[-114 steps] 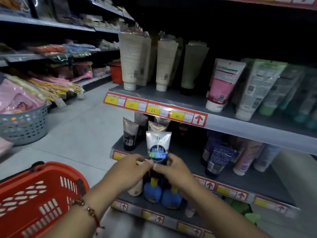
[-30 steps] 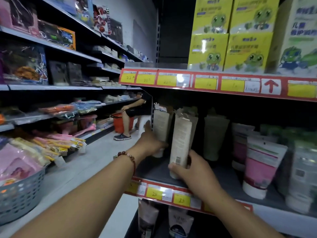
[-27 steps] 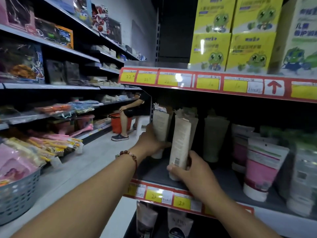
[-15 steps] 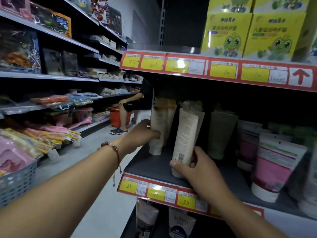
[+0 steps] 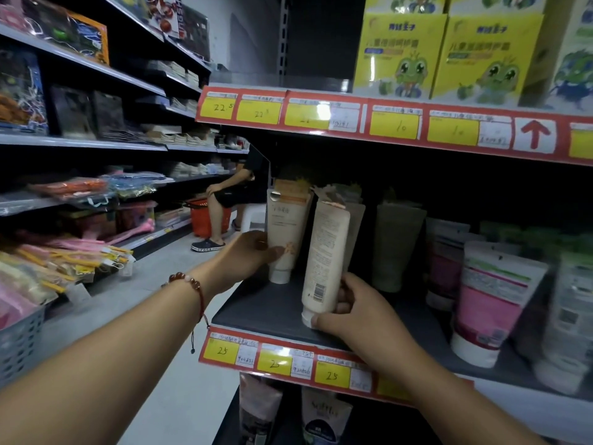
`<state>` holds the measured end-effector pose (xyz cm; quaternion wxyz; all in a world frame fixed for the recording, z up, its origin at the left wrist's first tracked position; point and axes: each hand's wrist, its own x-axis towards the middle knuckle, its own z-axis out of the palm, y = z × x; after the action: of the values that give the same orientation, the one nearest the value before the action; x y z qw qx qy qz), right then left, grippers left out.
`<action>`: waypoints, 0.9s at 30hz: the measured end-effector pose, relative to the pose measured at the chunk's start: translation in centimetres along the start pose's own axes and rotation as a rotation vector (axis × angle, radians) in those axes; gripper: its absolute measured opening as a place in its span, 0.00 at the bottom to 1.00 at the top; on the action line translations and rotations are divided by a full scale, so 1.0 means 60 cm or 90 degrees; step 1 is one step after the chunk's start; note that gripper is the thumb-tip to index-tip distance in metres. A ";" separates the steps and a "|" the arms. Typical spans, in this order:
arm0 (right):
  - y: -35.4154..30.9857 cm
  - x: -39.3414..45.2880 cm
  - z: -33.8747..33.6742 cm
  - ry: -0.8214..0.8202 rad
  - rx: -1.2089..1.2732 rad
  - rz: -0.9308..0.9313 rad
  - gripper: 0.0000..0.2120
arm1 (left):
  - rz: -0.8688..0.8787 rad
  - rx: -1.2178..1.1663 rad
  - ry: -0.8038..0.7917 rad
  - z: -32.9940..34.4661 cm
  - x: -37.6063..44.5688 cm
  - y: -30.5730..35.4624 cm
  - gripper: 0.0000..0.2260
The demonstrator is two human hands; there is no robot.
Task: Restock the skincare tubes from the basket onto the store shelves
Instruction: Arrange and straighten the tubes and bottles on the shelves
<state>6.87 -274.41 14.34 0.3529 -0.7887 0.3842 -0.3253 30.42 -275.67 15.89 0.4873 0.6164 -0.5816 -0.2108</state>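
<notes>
Cream plastic tube with barcode [image 5: 324, 255] gripped near its cap by right hand [image 5: 356, 311], stood cap-down on dark grey shelf [image 5: 256, 311], second cream tube with orange print [image 5: 287, 232] pinched by left hand [image 5: 248, 255] just beside.

A dark grey shelf [image 5: 266, 308] edged with red-and-yellow price tags [image 5: 221, 350] marked 25 carries tubes standing cap-down: 2 cream tubes [image 5: 324, 252] at the left end, a grey-green tube [image 5: 396, 242] beside them, pink-and-white tubes [image 5: 487, 303] further right.
</notes>
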 end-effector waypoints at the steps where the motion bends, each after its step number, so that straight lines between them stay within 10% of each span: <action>1: 0.000 0.000 0.002 0.005 0.005 -0.004 0.27 | 0.002 0.001 0.003 0.000 0.002 -0.002 0.12; 14: -0.018 0.001 0.011 0.002 -0.085 -0.001 0.30 | -0.034 0.000 0.172 -0.002 -0.086 0.026 0.26; 19: -0.040 0.029 0.052 0.011 -0.174 -0.019 0.27 | 0.048 0.033 0.017 0.021 -0.175 0.089 0.27; 27: -0.055 0.047 0.070 -0.029 -0.092 0.029 0.29 | 0.052 0.091 0.049 -0.002 -0.128 0.057 0.19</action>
<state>12.79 -273.96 15.41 0.3110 -0.8102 0.4166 -0.2707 26.97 -268.01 16.48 0.4726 0.6327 -0.6006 -0.1246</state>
